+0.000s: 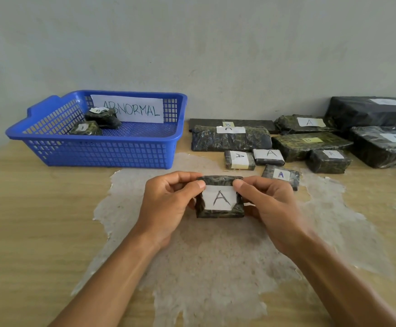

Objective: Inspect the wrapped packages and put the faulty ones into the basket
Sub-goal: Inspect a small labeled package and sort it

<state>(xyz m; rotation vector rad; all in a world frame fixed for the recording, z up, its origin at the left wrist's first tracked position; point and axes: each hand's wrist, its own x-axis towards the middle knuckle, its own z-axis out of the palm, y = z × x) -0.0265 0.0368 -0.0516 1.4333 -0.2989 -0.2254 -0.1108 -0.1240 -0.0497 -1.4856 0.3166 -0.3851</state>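
Head view. We hold a small wrapped package (219,198) with both hands above the worn patch of the table (38,220), its white label marked "A" turned up toward us. Our left hand (168,201) grips the package's left end, thumb on top near the label's upper corner and fingers curled behind; our right hand (266,204) grips the right end in the same way. The package's long axis runs left to right, between the two hands, so that each hand holds one short end.

The blue basket (102,151), bearing a sheet marked "ABNORMAL", stands ahead and to the left, near the wall. Two dark packages (102,118) already lie in its left part. The left hand is the nearer to the basket; we judge that a faulty package would travel forward and leftward, most simply carried by that hand.

The remaining packages (231,139) lie ahead and to the right, well apart from the basket, with labels reading A, B or C. The right hand is the nearer to this group.

We judge the inspection to be under way; no fault is visible on the face shown.
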